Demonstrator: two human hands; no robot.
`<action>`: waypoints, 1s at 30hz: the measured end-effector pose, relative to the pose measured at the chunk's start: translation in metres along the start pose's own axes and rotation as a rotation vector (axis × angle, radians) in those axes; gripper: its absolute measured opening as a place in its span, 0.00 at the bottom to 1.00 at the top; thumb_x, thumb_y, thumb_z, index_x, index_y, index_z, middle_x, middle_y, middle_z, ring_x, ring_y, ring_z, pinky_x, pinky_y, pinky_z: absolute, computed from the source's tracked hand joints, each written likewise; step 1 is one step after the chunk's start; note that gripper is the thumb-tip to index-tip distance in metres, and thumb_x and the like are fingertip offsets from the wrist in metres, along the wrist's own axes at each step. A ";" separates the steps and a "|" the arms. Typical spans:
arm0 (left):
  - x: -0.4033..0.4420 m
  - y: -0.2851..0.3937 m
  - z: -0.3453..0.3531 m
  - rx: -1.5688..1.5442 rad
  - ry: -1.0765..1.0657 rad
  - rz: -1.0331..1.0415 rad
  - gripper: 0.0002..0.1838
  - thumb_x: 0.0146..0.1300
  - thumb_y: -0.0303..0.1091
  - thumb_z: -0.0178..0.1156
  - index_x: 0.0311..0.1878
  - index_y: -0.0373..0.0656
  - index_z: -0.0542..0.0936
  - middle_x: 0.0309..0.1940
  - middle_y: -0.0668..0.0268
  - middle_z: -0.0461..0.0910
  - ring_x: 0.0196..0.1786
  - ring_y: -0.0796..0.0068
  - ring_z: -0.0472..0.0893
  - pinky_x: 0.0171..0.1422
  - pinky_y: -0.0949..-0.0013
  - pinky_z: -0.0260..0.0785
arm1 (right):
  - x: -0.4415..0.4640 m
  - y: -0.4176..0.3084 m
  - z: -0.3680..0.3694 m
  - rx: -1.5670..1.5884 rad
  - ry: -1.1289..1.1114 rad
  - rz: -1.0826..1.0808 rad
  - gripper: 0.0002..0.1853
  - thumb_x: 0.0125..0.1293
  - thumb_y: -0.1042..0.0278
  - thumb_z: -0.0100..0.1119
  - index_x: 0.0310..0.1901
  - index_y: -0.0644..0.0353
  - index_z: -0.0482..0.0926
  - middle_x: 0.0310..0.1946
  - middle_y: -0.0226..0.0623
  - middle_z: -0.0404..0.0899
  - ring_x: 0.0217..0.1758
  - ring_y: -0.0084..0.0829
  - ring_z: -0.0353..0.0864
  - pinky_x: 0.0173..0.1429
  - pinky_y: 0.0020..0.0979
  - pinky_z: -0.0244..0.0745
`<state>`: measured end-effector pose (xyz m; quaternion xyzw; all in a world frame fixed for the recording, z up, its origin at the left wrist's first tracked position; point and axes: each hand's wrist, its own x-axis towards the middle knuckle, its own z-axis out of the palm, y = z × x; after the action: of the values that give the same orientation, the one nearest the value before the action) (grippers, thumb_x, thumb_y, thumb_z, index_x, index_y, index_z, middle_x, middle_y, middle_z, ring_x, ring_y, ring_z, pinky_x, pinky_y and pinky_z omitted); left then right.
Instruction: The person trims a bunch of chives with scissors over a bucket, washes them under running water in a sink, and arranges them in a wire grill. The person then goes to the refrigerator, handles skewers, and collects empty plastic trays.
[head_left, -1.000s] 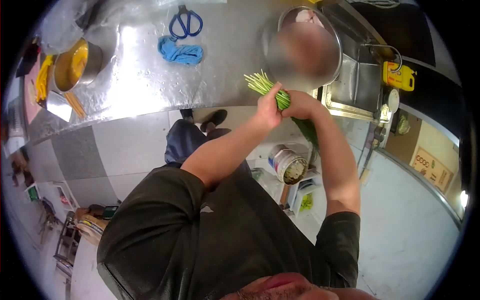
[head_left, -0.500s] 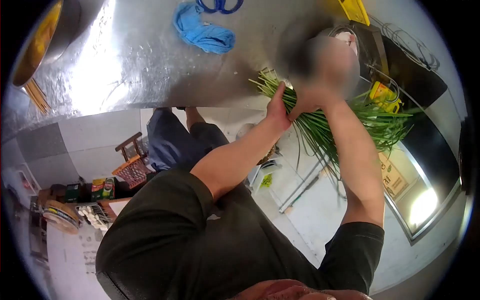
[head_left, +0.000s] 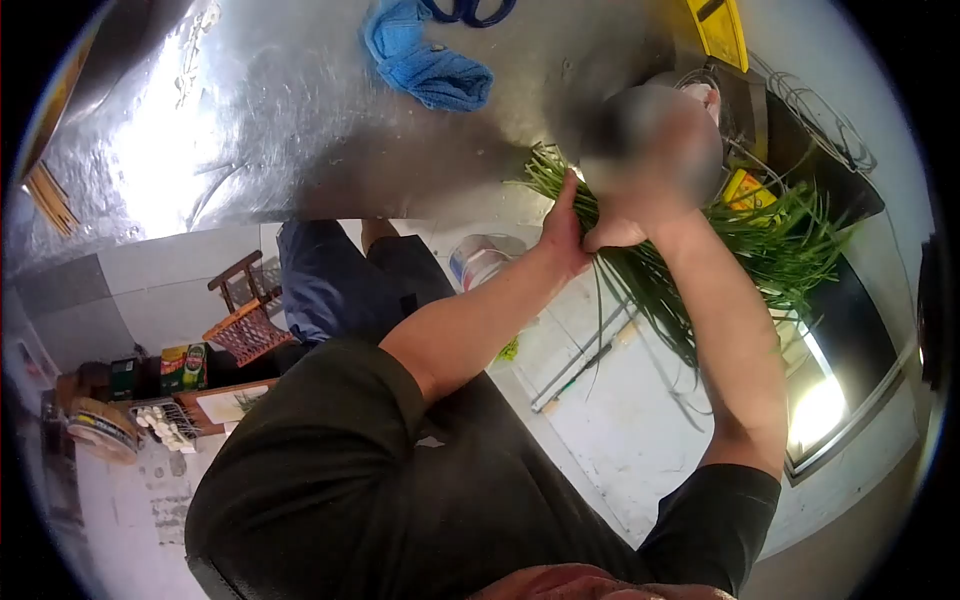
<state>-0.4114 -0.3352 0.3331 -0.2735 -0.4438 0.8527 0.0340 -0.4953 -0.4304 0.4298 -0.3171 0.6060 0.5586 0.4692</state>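
Observation:
A long bunch of garlic chives [head_left: 770, 245] lies across both of my hands beside the metal counter edge. Its cut stem ends [head_left: 545, 170] point left over the counter, while the thin leaves fan out to the right. My left hand [head_left: 568, 228] is closed around the stems, thumb upward. Close beside it, my right hand [head_left: 630, 222] grips the same bunch; its thumb shows, but a blurred patch hides most of its fingers. A few loose leaves hang below my hands.
On the steel counter [head_left: 300, 130] lie a blue cloth [head_left: 435, 75] and dark blue scissor handles [head_left: 470, 10]. A yellow object [head_left: 720, 35] and coiled wire [head_left: 820, 120] are at upper right. Another person's legs [head_left: 345, 280] stand across the counter edge, near a wooden chair [head_left: 245, 320].
The view has shifted slightly, so the cloth and scissors appear further right. My right hand and the leafy end sit a little lower and further right; both hands still hold the bunch.

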 end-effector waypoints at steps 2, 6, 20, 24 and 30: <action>0.002 -0.010 -0.004 0.046 0.003 0.001 0.40 0.63 0.69 0.48 0.65 0.43 0.67 0.63 0.59 0.71 0.63 0.59 0.72 0.68 0.56 0.64 | -0.008 -0.001 -0.001 0.025 -0.080 -0.004 0.30 0.46 0.50 0.67 0.48 0.63 0.82 0.46 0.48 0.82 0.49 0.44 0.82 0.55 0.37 0.75; -0.003 -0.021 -0.008 0.024 -0.007 -0.047 0.45 0.60 0.72 0.50 0.68 0.43 0.63 0.65 0.56 0.67 0.64 0.55 0.70 0.68 0.51 0.63 | -0.018 0.004 -0.005 0.082 -0.219 -0.043 0.47 0.46 0.42 0.66 0.64 0.66 0.66 0.55 0.54 0.76 0.59 0.47 0.76 0.62 0.38 0.71; 0.007 0.002 0.001 0.036 0.171 0.040 0.25 0.67 0.54 0.54 0.50 0.39 0.76 0.45 0.59 0.81 0.45 0.61 0.81 0.53 0.58 0.75 | -0.012 0.016 0.004 0.232 -0.179 -0.063 0.45 0.48 0.37 0.63 0.61 0.65 0.70 0.56 0.53 0.75 0.59 0.46 0.76 0.62 0.39 0.70; 0.021 0.006 -0.018 0.074 0.120 -0.005 0.22 0.66 0.50 0.56 0.50 0.40 0.76 0.46 0.58 0.81 0.46 0.60 0.81 0.55 0.57 0.73 | -0.006 0.015 0.008 0.243 -0.134 -0.096 0.50 0.46 0.36 0.65 0.66 0.62 0.63 0.55 0.55 0.75 0.59 0.48 0.76 0.62 0.39 0.70; 0.011 -0.015 -0.014 0.262 0.132 0.171 0.10 0.62 0.33 0.59 0.42 0.37 0.75 0.34 0.60 0.79 0.36 0.64 0.81 0.41 0.60 0.76 | -0.046 0.023 0.066 0.658 0.068 -0.122 0.57 0.46 0.53 0.74 0.71 0.67 0.48 0.53 0.57 0.76 0.58 0.49 0.76 0.62 0.35 0.69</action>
<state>-0.4162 -0.3128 0.3336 -0.3590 -0.3006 0.8832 0.0258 -0.4857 -0.3686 0.4852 -0.2030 0.7491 0.2928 0.5585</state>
